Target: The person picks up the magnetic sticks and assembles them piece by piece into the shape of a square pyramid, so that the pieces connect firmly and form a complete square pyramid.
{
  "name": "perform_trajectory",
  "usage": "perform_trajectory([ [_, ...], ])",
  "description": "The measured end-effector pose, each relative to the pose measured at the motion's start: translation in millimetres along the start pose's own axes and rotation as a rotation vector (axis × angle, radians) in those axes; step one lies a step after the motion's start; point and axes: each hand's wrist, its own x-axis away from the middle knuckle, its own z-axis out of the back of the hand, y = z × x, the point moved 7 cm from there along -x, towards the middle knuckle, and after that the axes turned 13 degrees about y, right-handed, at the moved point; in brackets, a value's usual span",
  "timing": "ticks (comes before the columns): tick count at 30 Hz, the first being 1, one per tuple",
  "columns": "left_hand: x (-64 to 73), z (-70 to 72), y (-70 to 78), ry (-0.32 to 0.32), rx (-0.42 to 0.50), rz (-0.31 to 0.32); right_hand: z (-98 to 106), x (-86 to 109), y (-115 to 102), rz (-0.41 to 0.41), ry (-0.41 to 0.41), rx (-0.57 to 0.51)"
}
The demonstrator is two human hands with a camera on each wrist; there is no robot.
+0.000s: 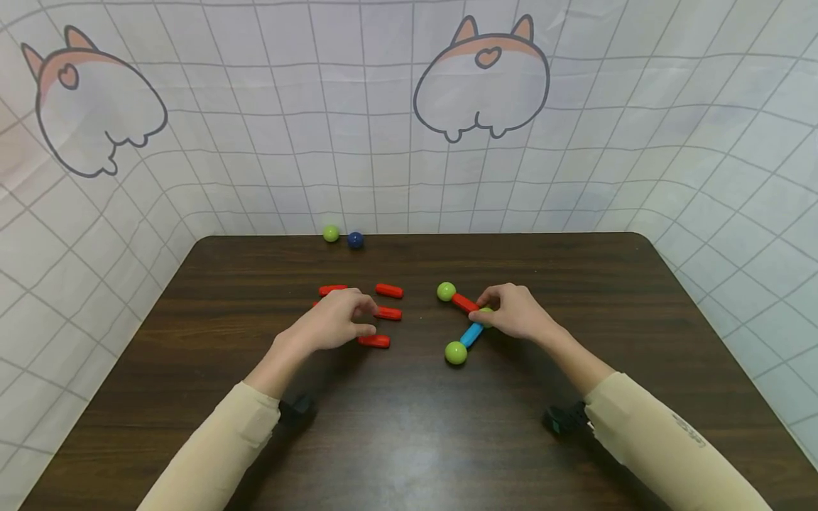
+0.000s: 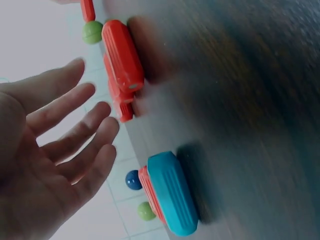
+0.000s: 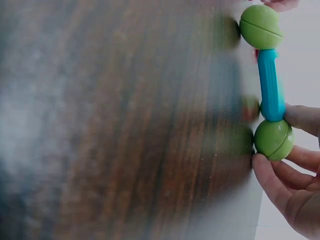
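My right hand (image 1: 517, 312) pinches a green ball (image 3: 274, 140) at the corner of a V-shaped piece on the table. From that ball a blue rod (image 1: 471, 335) runs to a second green ball (image 1: 456, 353) nearer me. A red rod (image 1: 464, 303) leads the other way to a third green ball (image 1: 446, 291). My left hand (image 1: 332, 319) hovers over several loose red rods, fingers spread and relaxed, holding nothing. In the left wrist view a red rod (image 2: 122, 55) lies just beyond the fingertips, and a loose blue rod (image 2: 172, 194), hidden from the head view, lies below them.
At the table's (image 1: 409, 440) far edge sit a loose green ball (image 1: 330, 233) and a dark blue ball (image 1: 355, 240). One red rod (image 1: 389, 290) lies beyond the left fingers. A white gridded curtain (image 1: 371, 128) hangs behind the table.
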Motion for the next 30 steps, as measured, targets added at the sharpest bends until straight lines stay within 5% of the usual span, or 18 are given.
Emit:
perform_trajectory([
  [10, 6.2, -10.3, -2.3, -0.111, 0.002, -0.046, -2, 6.0, -1, 0.031, -0.023, -0.016],
  [30, 3.9, -22.1, 2.1, -0.143, -0.027, -0.140, -6, 12.1, -5, 0.013, -0.093, -0.050],
])
